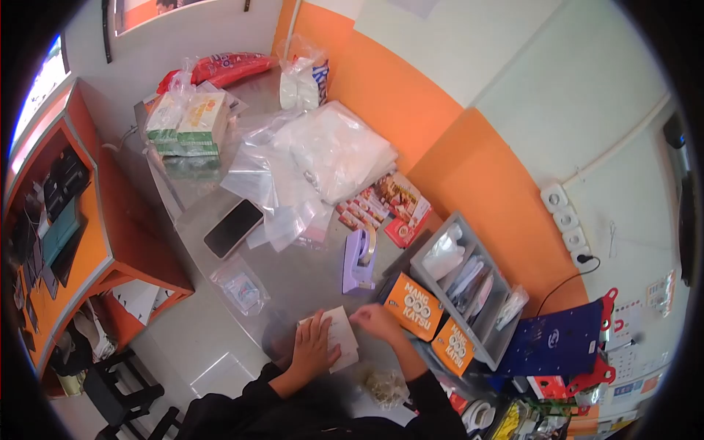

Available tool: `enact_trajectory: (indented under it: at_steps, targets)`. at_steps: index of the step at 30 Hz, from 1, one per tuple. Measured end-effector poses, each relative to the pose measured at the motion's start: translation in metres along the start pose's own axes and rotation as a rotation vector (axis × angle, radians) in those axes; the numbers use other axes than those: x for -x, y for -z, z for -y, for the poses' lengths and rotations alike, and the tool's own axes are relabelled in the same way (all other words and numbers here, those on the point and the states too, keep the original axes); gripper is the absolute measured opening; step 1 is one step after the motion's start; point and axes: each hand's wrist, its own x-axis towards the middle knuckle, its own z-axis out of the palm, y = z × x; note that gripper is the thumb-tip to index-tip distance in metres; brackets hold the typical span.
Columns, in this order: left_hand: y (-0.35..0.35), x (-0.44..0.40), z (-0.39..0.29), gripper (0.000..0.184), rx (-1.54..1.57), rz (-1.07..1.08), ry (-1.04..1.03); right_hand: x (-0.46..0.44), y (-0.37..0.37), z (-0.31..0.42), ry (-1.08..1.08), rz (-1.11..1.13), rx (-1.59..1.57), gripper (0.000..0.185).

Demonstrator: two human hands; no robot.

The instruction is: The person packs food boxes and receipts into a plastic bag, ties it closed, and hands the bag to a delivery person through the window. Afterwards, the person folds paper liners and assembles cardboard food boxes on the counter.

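Note:
My left hand (313,345) lies with its fingers spread on a small white paper or pad (342,339) at the front of the metal table. Just beyond the paper's upper right corner is my right hand (372,320), its fingers curled together; whatever they may hold is too small to make out. A purple tape dispenser (357,268) with a roll of tape stands above my right hand. Faint marks show on the paper between my hands.
On the metal table (198,220) are a phone (233,229), a small clear packet (240,288), plastic bags (334,150), red leaflets (403,205) and tissue packs (187,123). Orange boxes (413,306) and a grey divided tray (493,323) stand right. A black stool (121,389) is lower left.

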Motion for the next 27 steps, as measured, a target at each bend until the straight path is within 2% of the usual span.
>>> enact_trajectory:
  at_steps: [1,2,3,4,8,10,13,16,19,20,21,23,26,27]
  targets:
    - [-0.003,-0.003,0.004,0.066,0.005,-0.03,-0.014,0.002,0.003,0.005,0.238,0.056,-0.054,0.033]
    - [-0.003,0.0,0.003,0.063,0.012,-0.041,-0.025,-0.001,0.001,0.001,0.314,0.093,0.03,0.033]
    - [-0.02,0.02,-0.067,0.061,0.157,-0.024,0.031,0.052,0.036,-0.027,0.251,0.192,0.199,0.033]
    - [-0.02,0.021,-0.066,0.059,0.144,-0.025,0.021,0.05,0.033,-0.029,0.318,0.229,0.273,0.034]
    - [-0.015,0.018,-0.043,0.051,0.064,-0.066,-0.053,0.024,0.006,-0.014,0.2,0.236,0.599,0.038]
    - [-0.013,0.016,-0.028,0.049,0.032,-0.08,-0.078,0.021,0.005,0.022,0.111,0.216,0.755,0.041]
    - [-0.003,0.012,-0.007,0.046,0.034,-0.069,-0.077,0.008,0.014,0.028,0.16,0.069,0.781,0.038]
    - [0.003,0.007,-0.005,0.048,0.042,-0.046,-0.098,0.016,0.007,0.017,0.206,0.062,0.715,0.038]
    - [0.005,0.007,-0.002,0.056,0.099,-0.028,-0.074,0.014,-0.02,-0.007,0.151,0.08,0.329,0.036]
    - [0.004,0.007,-0.002,0.06,0.134,-0.024,-0.056,0.003,-0.038,-0.024,0.166,0.188,0.343,0.035]
    - [-0.004,0.007,0.0,0.065,0.255,-0.113,-0.004,-0.007,-0.052,-0.036,0.189,0.295,0.357,0.035]
    - [-0.021,0.011,0.01,0.077,0.489,-0.29,0.136,0.021,-0.044,0.0,0.17,0.145,0.022,0.034]
    - [-0.02,0.008,0.022,0.088,0.822,-0.006,0.282,0.025,-0.057,0.008,-0.046,-0.187,-0.022,0.037]
    - [-0.009,0.003,0.01,0.088,0.927,0.009,0.246,0.036,-0.051,0.01,-0.04,-0.253,-0.064,0.037]
